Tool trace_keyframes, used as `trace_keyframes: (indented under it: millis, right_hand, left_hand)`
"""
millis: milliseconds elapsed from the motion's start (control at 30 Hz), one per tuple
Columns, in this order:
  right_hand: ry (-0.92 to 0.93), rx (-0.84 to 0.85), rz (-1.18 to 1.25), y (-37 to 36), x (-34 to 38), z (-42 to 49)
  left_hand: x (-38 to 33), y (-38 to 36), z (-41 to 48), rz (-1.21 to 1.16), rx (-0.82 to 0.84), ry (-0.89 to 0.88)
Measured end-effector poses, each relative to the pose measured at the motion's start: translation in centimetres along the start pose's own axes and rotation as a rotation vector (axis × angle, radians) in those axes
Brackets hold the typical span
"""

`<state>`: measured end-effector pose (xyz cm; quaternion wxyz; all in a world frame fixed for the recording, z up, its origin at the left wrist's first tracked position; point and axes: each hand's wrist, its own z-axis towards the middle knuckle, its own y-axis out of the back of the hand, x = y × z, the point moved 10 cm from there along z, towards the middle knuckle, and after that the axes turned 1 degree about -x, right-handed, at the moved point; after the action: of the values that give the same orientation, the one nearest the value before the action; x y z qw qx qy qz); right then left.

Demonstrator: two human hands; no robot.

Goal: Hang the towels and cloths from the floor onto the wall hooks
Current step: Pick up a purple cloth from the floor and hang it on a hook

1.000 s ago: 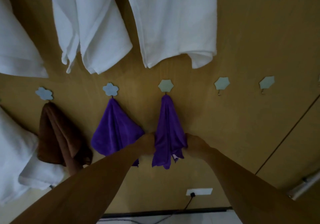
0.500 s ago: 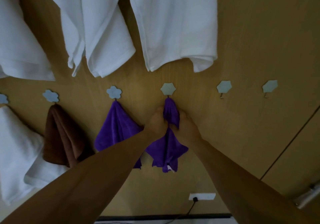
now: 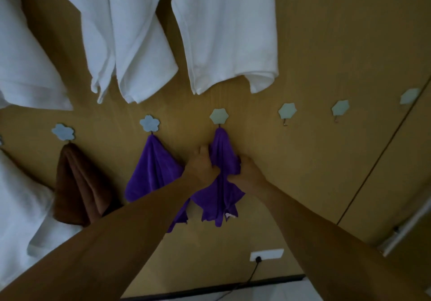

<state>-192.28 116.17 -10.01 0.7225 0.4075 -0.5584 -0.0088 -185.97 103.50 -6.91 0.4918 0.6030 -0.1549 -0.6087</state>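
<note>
A purple cloth hangs from a pale hexagon hook on the wooden wall. My left hand grips its left side at mid-height. My right hand pinches its right edge at about the same height. A second purple cloth hangs from a flower hook to the left. A brown towel hangs from another flower hook. White towels hang from a higher row, out of frame.
Three bare hexagon hooks follow to the right. A white towel drapes at the far left. A wall socket with a black cable sits low. A door seam and a handle are on the right.
Both hands moved up from the cloth's lower part to its middle and now hold its two sides slightly apart. The view shifted a little to the right.
</note>
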Motion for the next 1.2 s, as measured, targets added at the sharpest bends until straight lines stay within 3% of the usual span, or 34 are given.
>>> trace_keyframes:
  millis: [167, 467, 700, 967, 1200]
  right_hand:
    - [-0.148, -0.101, -0.221, 1.8, -1.4, -4.9]
    - [-0.390, -0.234, -0.287, 1.0, -3.2, -19.2]
    - [-0.665, -0.315, -0.309, 1.2, -7.1, -37.0]
    - [-1.009, -0.544, -0.263, 3.2, -10.9, -65.2]
    - [-1.353, -0.656, -0.137, -2.8, -12.6, -90.8]
  left_hand:
    - [0.1, 1.4, -2.4, 0.141, 0.033, -0.073]
    - [-2.3, -0.8, -11.1, 0.361, 0.183, -0.336]
    - [-7.9, -9.4, -23.6, 0.441, 0.605, -0.575]
    - [-20.0, -16.3, -45.6, 0.417, 0.869, -0.924]
    - [-25.2, -20.9, -71.2, 0.429, 1.142, -1.198]
